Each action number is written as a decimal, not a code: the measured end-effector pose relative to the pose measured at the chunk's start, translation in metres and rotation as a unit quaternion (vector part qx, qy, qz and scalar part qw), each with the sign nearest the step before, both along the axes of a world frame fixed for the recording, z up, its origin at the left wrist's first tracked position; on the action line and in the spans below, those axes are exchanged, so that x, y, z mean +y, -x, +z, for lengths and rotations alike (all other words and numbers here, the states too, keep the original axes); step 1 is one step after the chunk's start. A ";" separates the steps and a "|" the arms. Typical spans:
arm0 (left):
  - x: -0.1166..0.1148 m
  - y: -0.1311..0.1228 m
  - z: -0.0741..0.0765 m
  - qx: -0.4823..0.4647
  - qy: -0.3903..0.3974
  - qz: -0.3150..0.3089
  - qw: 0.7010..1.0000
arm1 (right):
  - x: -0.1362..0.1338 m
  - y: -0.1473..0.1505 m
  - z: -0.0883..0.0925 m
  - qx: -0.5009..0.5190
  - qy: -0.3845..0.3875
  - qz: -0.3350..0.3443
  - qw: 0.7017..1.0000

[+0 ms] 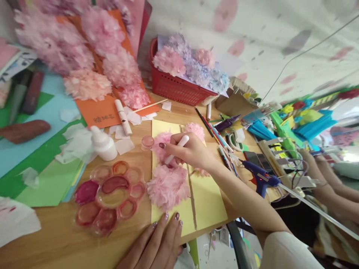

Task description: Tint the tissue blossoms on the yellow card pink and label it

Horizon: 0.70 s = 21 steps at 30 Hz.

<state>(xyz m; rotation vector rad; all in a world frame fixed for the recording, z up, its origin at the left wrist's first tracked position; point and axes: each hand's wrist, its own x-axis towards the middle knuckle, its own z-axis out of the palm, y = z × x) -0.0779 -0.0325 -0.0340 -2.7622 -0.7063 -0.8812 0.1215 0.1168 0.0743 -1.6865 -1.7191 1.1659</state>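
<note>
My right hand (185,149) is closed around a white pen-shaped tool (183,142), whose lower tip reaches down among pink paper flowers; its exact kind is unclear. A full, ruffled pink flower (168,186) lies just below that hand, and a smaller one (194,130) is above it. The flowers rest on a yellow sheet (209,200) crossed by a painted brown stem line. Fingers stretched out, my left hand (159,243) lies flat at the sheet's lower left edge, close to the large flower. It holds nothing that I can see.
Left of the sheet are a flower-shaped paint palette (112,198) with pink and red paint and a white bottle (103,144). Behind stands a red basket (179,87) of paper flowers. A blue glue gun (260,177) lies right, near another person's arms (328,179).
</note>
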 end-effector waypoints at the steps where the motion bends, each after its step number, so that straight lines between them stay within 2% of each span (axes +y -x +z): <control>1: 0.000 0.000 0.000 -0.005 -0.003 0.000 1.000 | 0.003 0.003 0.000 0.006 0.021 0.016 1.000; 4: 0.000 -0.001 -0.001 -0.029 -0.017 0.014 0.999 | 0.005 -0.002 0.006 -0.063 0.020 0.016 0.998; 7: 0.001 -0.002 -0.001 -0.046 -0.028 0.015 0.998 | 0.003 -0.017 0.020 -0.212 -0.001 -0.020 0.977; 9: 0.001 -0.003 -0.001 -0.059 -0.039 0.021 0.997 | -0.001 -0.019 0.030 -0.248 -0.009 -0.045 0.968; 12: 0.002 -0.004 -0.001 -0.069 -0.056 0.035 0.995 | -0.009 0.000 0.041 -0.180 -0.087 -0.054 0.978; 14: 0.002 -0.005 -0.002 -0.074 -0.064 0.042 0.994 | -0.016 0.022 0.043 -0.114 -0.135 -0.002 0.984; 17: 0.002 -0.004 -0.003 -0.079 -0.065 0.046 0.994 | -0.023 0.051 0.039 -0.055 -0.166 0.105 0.979; 21: 0.003 -0.003 -0.004 -0.081 -0.060 0.035 0.994 | -0.026 0.071 0.030 -0.029 -0.169 0.143 0.975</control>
